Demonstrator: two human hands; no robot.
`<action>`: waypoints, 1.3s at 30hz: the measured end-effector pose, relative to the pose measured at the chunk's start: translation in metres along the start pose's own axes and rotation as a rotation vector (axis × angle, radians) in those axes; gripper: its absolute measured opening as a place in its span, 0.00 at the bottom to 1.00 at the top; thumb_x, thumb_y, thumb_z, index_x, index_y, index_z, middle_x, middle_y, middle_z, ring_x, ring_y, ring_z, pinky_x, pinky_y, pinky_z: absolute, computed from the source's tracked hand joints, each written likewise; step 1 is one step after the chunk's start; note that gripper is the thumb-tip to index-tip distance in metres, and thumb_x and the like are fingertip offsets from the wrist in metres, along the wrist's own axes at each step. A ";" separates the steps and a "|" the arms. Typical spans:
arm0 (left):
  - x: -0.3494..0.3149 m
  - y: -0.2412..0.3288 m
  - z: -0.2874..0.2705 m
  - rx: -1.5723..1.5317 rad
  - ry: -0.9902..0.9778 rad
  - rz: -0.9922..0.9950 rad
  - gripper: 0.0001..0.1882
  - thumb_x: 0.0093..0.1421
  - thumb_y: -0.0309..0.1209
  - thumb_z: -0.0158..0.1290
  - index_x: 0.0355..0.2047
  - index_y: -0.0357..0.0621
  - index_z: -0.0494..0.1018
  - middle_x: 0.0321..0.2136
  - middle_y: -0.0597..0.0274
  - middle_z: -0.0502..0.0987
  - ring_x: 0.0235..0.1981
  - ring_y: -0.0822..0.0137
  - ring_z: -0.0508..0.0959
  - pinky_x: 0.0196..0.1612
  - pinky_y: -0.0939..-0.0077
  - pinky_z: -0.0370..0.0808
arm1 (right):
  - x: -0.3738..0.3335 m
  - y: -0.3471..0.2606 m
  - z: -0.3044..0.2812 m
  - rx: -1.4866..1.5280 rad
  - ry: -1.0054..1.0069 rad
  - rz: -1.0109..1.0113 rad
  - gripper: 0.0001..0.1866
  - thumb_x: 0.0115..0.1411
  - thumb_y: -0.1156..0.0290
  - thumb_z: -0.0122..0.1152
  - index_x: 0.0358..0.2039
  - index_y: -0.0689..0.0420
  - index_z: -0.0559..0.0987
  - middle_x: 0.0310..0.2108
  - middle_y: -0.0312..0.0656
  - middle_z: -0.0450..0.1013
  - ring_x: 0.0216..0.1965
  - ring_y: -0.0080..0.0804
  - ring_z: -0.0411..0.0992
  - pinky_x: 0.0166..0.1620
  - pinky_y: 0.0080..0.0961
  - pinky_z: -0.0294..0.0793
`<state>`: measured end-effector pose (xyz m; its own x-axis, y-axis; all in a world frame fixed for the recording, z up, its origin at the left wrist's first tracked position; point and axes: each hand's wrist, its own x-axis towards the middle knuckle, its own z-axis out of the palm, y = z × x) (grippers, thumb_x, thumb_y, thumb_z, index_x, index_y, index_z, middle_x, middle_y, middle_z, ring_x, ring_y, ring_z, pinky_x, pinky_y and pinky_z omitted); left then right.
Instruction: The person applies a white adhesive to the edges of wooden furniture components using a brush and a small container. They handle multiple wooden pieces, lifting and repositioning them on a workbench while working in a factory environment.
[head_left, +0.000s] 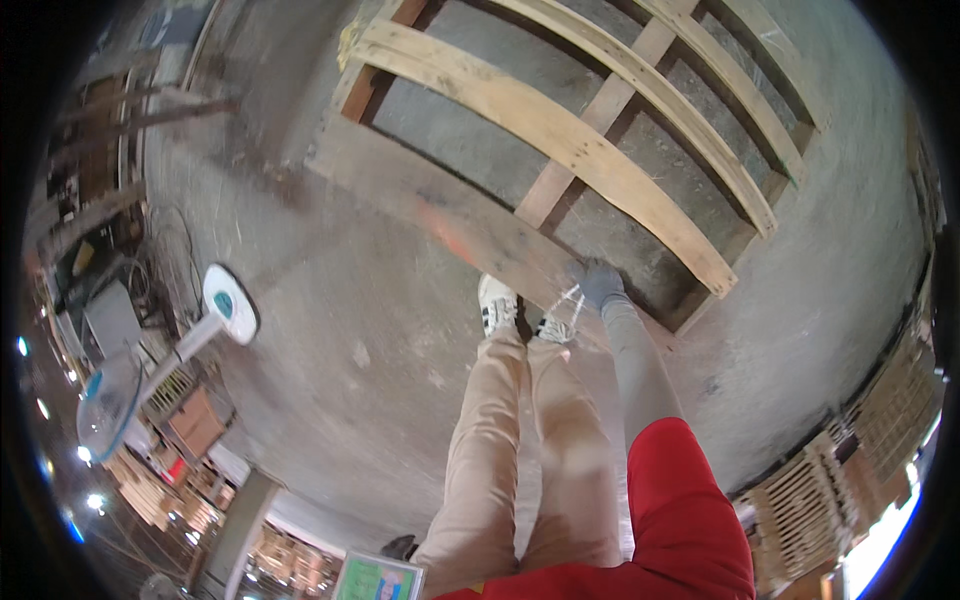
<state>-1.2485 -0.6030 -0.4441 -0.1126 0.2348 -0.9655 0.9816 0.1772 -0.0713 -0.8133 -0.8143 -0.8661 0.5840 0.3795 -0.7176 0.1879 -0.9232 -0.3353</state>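
- I have a grey concrete floor (330, 400) spread beneath everything in the head view.
- On it, ahead of the wearer's feet and reaching off the top edge, I see the wooden pallet (560, 135), its pale slats running slantwise above a wide, darker near board (430, 210).
- Below that I have the wearer's beige-trousered legs (475, 440).
- To the left I see a white standing fan (190, 344).
- The right hand (602, 283), grey-gloved, touches the pallet's near board; I cannot tell whether its fingers are closed around it.
- I cannot make out the left hand or its fingers.
- Two white shoes (495, 305) stand just beside the near board.
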 end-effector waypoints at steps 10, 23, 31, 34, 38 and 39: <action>0.083 0.082 -0.062 -0.423 0.055 -0.057 0.16 0.58 0.34 0.46 0.42 0.35 0.67 0.29 0.49 0.73 0.26 0.56 0.76 0.31 0.59 0.77 | -0.045 -0.007 -0.043 0.126 0.062 0.263 0.31 0.56 0.44 0.37 0.32 0.60 0.78 0.31 0.51 0.74 0.36 0.51 0.72 0.42 0.41 0.68; -0.032 0.427 -0.100 -0.847 -0.563 1.000 0.23 0.58 0.44 0.47 0.49 0.44 0.63 0.39 0.59 0.70 0.38 0.63 0.70 0.43 0.67 0.69 | -0.342 -0.142 -0.357 0.382 0.034 0.151 0.33 0.57 0.41 0.33 0.40 0.58 0.76 0.40 0.53 0.71 0.43 0.52 0.69 0.49 0.41 0.63; -0.156 0.580 -0.015 -0.696 -0.488 1.044 0.23 0.57 0.44 0.47 0.48 0.45 0.63 0.39 0.60 0.70 0.38 0.63 0.71 0.43 0.66 0.69 | -0.379 -0.038 -0.465 0.277 0.026 0.017 0.33 0.58 0.41 0.35 0.40 0.59 0.75 0.40 0.54 0.71 0.42 0.52 0.68 0.48 0.38 0.63; -0.176 0.574 0.040 -0.718 -0.472 0.970 0.23 0.57 0.44 0.48 0.48 0.45 0.64 0.39 0.60 0.70 0.38 0.63 0.71 0.43 0.66 0.69 | -0.408 0.011 -0.511 0.081 0.170 -0.097 0.29 0.60 0.46 0.37 0.43 0.58 0.74 0.39 0.54 0.71 0.41 0.51 0.69 0.47 0.36 0.65; -0.206 0.568 0.093 -0.732 -0.413 0.927 0.22 0.57 0.44 0.48 0.48 0.45 0.64 0.38 0.60 0.70 0.38 0.62 0.71 0.43 0.66 0.69 | -0.533 0.092 -0.600 0.673 0.805 -0.101 0.25 0.59 0.50 0.43 0.44 0.59 0.72 0.41 0.50 0.71 0.42 0.44 0.70 0.44 0.34 0.67; -0.216 0.565 0.104 -0.736 -0.392 0.934 0.22 0.57 0.44 0.48 0.48 0.45 0.64 0.38 0.60 0.70 0.37 0.62 0.71 0.43 0.66 0.69 | -0.582 0.101 -0.625 0.813 0.751 0.152 0.24 0.59 0.52 0.45 0.44 0.61 0.72 0.42 0.48 0.71 0.43 0.39 0.69 0.44 0.31 0.68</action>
<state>-0.6540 -0.6529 -0.3018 0.7568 0.2804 -0.5904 0.3286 0.6177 0.7145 -0.6406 -1.1666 -0.1009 0.9376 -0.1209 -0.3260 -0.3378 -0.5382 -0.7721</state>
